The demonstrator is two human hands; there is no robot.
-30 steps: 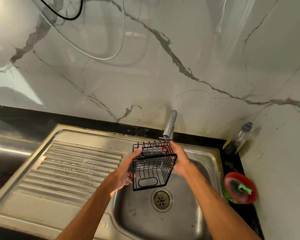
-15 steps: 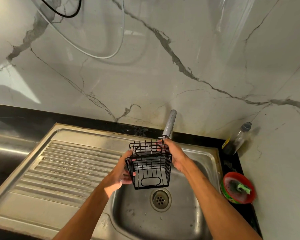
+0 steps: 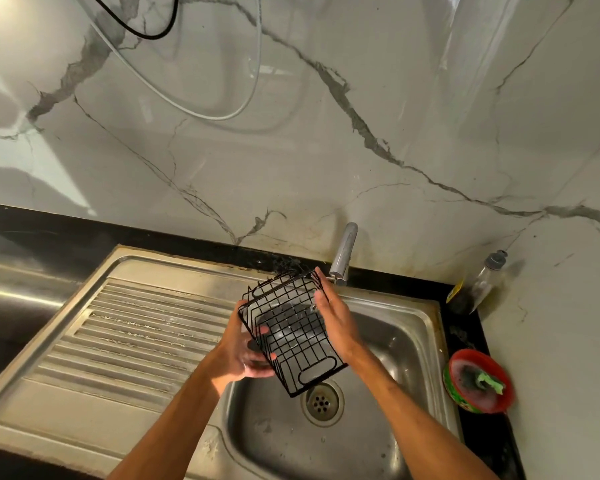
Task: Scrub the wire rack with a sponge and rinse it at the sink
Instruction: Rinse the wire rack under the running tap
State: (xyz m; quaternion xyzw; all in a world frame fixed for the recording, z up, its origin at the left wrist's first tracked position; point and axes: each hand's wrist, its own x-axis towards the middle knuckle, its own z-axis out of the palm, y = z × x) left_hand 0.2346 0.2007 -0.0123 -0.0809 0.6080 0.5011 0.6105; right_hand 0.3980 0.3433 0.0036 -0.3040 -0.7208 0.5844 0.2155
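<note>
A black wire rack (image 3: 293, 327), shaped like a small basket, hangs tilted over the steel sink basin (image 3: 406, 344), just below the grey tap (image 3: 343, 251). My left hand (image 3: 246, 351) grips its lower left side, with fingers through the wires. My right hand (image 3: 333, 317) lies flat against the rack's right side, fingers stretched up towards the tap's spout. A green sponge (image 3: 489, 382) rests in a red bowl (image 3: 478, 381) on the counter at the right.
The ribbed steel drainboard (image 3: 125, 334) spreads to the left of the basin. The drain (image 3: 321, 403) lies under the rack. A clear bottle with a grey cap (image 3: 482, 282) leans against the marble wall at the right corner. Cables hang on the wall above.
The rack has been turned and tilted, its top now leaning back left. My right hand has slid from its top rim to lie flat along its right side.
</note>
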